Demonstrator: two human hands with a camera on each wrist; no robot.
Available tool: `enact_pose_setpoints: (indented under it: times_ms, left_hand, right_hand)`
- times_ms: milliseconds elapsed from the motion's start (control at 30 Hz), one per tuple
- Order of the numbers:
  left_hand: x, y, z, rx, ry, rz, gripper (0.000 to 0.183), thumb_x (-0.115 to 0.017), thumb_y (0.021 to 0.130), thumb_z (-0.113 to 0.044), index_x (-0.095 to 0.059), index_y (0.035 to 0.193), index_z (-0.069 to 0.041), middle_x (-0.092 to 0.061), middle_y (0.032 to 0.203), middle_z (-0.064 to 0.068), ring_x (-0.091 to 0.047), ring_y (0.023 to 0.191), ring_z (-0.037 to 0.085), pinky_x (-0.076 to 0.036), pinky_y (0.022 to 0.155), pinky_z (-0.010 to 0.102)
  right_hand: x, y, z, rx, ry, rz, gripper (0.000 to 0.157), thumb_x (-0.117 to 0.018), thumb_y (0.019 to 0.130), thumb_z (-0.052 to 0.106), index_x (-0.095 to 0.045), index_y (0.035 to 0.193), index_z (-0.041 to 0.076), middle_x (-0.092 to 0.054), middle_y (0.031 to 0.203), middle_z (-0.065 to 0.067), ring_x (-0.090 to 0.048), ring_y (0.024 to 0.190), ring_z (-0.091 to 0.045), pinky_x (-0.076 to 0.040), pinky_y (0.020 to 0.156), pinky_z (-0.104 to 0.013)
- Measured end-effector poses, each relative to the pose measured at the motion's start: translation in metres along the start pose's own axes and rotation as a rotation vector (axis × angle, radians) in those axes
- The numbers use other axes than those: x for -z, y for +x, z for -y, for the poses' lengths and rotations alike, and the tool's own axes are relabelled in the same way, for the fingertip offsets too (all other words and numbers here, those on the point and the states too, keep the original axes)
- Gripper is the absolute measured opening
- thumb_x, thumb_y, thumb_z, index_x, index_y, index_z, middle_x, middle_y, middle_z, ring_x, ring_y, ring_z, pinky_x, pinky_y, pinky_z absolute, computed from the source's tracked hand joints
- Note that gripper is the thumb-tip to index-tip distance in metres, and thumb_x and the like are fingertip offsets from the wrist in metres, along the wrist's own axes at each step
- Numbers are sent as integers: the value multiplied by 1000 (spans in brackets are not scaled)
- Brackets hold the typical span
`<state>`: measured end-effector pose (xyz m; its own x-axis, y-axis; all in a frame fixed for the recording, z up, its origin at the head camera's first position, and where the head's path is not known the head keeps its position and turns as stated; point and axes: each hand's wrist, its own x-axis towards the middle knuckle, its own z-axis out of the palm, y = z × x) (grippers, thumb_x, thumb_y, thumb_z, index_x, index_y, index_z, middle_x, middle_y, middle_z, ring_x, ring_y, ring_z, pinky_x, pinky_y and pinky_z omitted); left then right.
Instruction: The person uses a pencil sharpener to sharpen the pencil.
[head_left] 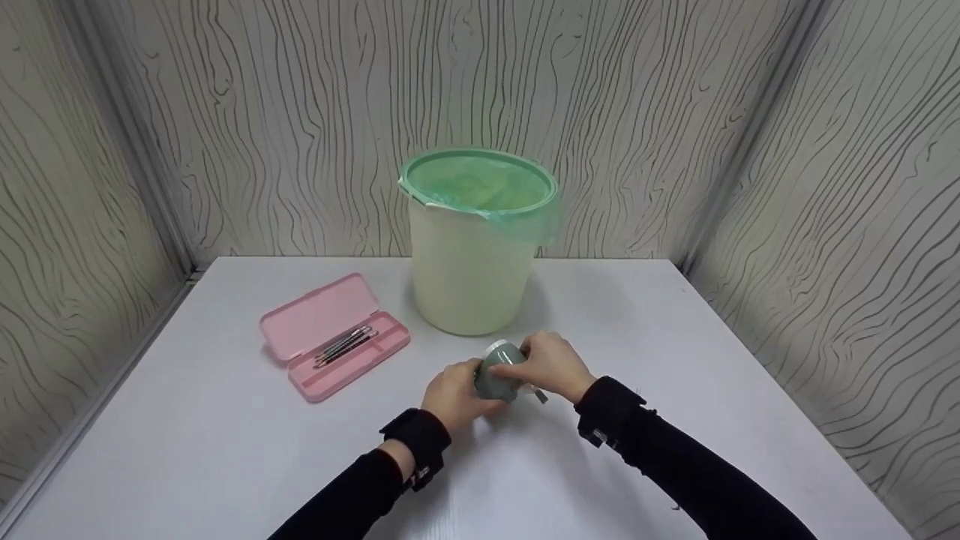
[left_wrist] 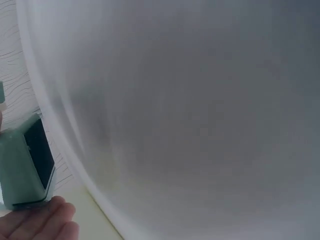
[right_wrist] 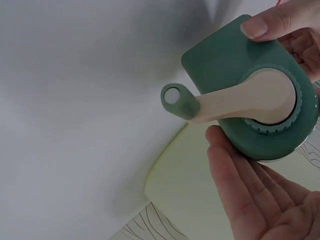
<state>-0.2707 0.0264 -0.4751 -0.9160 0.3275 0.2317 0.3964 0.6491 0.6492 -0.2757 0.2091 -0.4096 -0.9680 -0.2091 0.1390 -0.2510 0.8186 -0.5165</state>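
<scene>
A green hand-crank pencil sharpener (head_left: 499,373) with a pale crank is held above the table, tilted, between both hands. My left hand (head_left: 454,394) grips it from the left; in the right wrist view a thumb presses on its green face (right_wrist: 225,55). My right hand (head_left: 555,364) holds it from the right, thumb laid over the top and fingers along the far side. The crank arm (right_wrist: 240,102) sticks out to the side with nothing holding its knob (right_wrist: 180,101). A dark panel (left_wrist: 40,155) on the sharpener's body shows in the left wrist view.
A cream bucket (head_left: 469,270) with a green rim and green bag liner stands behind the hands. To the left lies an open pink pencil case (head_left: 315,319) with several pencils (head_left: 346,346) inside. Patterned walls (head_left: 480,75) enclose the white table (head_left: 187,420) on three sides.
</scene>
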Motion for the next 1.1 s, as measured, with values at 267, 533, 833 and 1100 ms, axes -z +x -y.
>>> enact_pose_setpoints:
  times_ms: [267,533,833,1100]
  left_hand:
    - [6,4,7,-6,-79,20,60,-87,78,-29,-66,127,0,-75,117,16,-72,106,27,-58,94,45]
    - [19,8,24,-72,-110,114,59,-88,79,-27,-66,128,-2,-76,116,11,-70,105,22,-56,96,45]
    - [37,11,39,-118,-222,270,54,-88,80,-26,-69,125,-2,-76,117,11,-70,109,23,-54,103,47]
    - [42,12,41,-135,-262,374,57,-86,81,-23,-66,130,0,-75,121,14,-71,114,27,-53,105,47]
  right_hand:
    - [4,0,2,54,3,54,44,-85,80,49,-63,64,13,-52,58,11,-43,53,-4,-36,51,-20]
    - [20,0,3,303,-179,151,56,-82,85,45,-71,120,3,-78,111,-14,-74,98,-26,-59,86,-42]
    - [29,0,0,598,-416,241,83,-90,76,14,-52,148,6,-57,152,-12,-57,138,-30,-53,106,-46]
    - [18,3,6,940,-693,157,74,-90,75,11,-61,143,15,-62,149,-1,-57,140,-22,-55,104,-34]
